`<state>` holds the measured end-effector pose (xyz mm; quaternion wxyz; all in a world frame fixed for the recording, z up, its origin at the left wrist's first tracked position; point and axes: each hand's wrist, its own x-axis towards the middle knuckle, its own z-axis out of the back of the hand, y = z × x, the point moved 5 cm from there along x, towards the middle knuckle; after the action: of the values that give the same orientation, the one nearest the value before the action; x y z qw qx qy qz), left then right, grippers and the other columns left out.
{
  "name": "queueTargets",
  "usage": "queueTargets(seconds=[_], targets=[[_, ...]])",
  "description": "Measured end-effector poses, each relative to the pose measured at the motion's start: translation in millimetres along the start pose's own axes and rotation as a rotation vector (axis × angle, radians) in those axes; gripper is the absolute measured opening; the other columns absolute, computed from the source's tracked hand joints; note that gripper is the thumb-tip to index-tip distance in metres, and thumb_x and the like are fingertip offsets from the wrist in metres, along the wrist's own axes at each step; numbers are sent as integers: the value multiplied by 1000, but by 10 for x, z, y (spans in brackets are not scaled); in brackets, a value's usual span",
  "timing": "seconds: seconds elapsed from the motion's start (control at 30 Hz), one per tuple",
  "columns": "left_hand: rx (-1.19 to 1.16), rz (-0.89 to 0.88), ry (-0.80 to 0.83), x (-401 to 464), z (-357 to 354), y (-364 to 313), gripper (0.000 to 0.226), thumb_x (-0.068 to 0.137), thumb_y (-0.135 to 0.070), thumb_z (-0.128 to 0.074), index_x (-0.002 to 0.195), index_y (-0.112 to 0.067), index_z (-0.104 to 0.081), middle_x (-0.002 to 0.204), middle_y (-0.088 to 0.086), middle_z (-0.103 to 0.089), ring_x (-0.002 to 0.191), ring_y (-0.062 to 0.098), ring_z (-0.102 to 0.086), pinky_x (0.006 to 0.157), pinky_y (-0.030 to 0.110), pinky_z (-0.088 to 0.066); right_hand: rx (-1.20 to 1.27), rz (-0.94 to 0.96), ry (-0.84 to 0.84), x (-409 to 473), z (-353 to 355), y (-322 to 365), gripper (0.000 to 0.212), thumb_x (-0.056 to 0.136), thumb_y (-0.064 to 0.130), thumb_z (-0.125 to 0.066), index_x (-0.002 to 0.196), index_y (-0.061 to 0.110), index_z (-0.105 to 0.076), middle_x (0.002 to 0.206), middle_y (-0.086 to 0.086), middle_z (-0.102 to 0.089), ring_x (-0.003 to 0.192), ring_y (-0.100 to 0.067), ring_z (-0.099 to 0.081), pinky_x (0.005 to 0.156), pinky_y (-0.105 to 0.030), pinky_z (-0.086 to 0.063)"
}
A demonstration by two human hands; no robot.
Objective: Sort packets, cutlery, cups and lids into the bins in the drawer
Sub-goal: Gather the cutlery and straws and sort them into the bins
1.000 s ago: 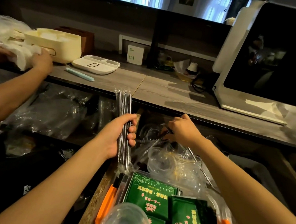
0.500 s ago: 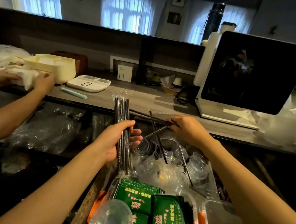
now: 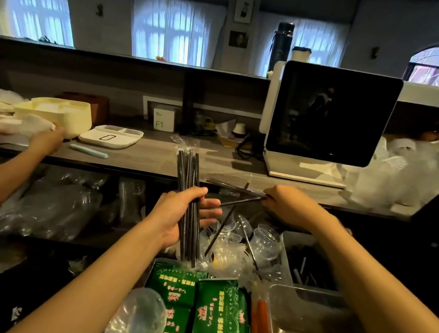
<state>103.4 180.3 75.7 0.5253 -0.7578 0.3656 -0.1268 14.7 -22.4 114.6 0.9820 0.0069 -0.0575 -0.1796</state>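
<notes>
Lifted clear of the cups (image 3: 261,241) below since a second ago, the right hand (image 3: 288,206) pinched a few loose black straws (image 3: 239,194) just beside the left hand (image 3: 178,216), which gripped the upright wrapped bundle (image 3: 189,204), so probably gathering them for one bin.

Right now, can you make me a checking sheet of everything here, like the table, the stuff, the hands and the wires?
Surface: grey counter above an open drawer.
Job's things: bundle of dark sticks, upright; green packets; clear cups; clear lid.
Clutter: white tray, cream box, blue pen.
Grips: left hand holds the bundle; right hand pinches a few loose sticks.
Cables: dark cable beside the screen.
Surroundings: curtained windows; another person's hands at left.
</notes>
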Motion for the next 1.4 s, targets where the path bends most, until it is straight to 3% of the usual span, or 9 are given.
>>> queueTargets(seconds=[0.2,0.37,0.57,0.77,0.9,1.03,1.13,1.27,1.4], targets=[[-3,60,-38,59,-89,173,19,96,-15,-62,84,0,-64,56,7,-58,44,19,-59,61,35,-60,266,-159,92,-186,-285,-151,30,100,17,-50,70,17,-51,68,1,-53,59,-11,-49,48,-19,-34],[-78,17,-157,165,-118,175,32,90,-30,-71,103,-1,-64,55,0,-49,43,10,-47,49,26,-53,352,-193,82,-221,-266,-31,27,98,17,-51,72,16,-51,70,1,-56,62,-13,-53,56,-24,-41],[-3,16,-138,110,-181,195,18,89,-21,-74,84,-7,-63,54,0,-49,43,10,-47,45,23,-48,467,-353,30,-280,-262,-83,19,99,18,-51,87,8,-63,71,-1,-56,60,-12,-50,51,-23,-38],[241,-455,-454,65,10,-95,26,93,-27,-68,84,-3,-66,78,6,-68,61,9,-66,61,23,-55,659,-461,-41,-414,-241,-303,19,98,19,-56,83,7,-61,67,-3,-57,54,-11,-50,45,-21,-35],[374,-591,-517,44,-24,-225,27,93,-28,-68,79,-5,-60,67,8,-52,58,14,-49,45,12,-37,671,-453,-41,-536,-249,-384,20,98,20,-55,80,12,-59,69,-4,-59,55,-11,-52,46,-20,-38],[364,-436,-394,226,-49,-53,18,90,-32,-72,85,-18,-63,81,2,-57,68,11,-53,63,27,-44,720,-436,-67,-644,-292,-427,22,97,22,-56,80,9,-64,61,0,-56,47,-7,-47,42,-16,-33],[322,-267,-255,360,-128,232,11,89,-21,-74,92,-12,-70,95,4,-71,90,17,-68,80,38,-58,782,-436,-83,-698,-409,-435,27,94,22,-58,74,6,-64,54,1,-51,42,-7,-42,43,-20,-32],[92,-161,-163,387,-249,414,12,93,-7,-67,96,4,-69,87,15,-75,74,23,-75,58,29,-62,901,-422,-104,-744,-514,-399,31,94,22,-58,74,-1,-64,52,-1,-49,36,-5,-36,38,-17,-29],[-73,-134,-161,425,-235,415,9,93,-10,-67,92,-2,-69,91,14,-74,76,22,-75,64,30,-62,964,-379,-56,-775,-674,-315,35,94,22,-58,69,-2,-62,45,0,-46,33,-6,-34,37,-18,-27]])
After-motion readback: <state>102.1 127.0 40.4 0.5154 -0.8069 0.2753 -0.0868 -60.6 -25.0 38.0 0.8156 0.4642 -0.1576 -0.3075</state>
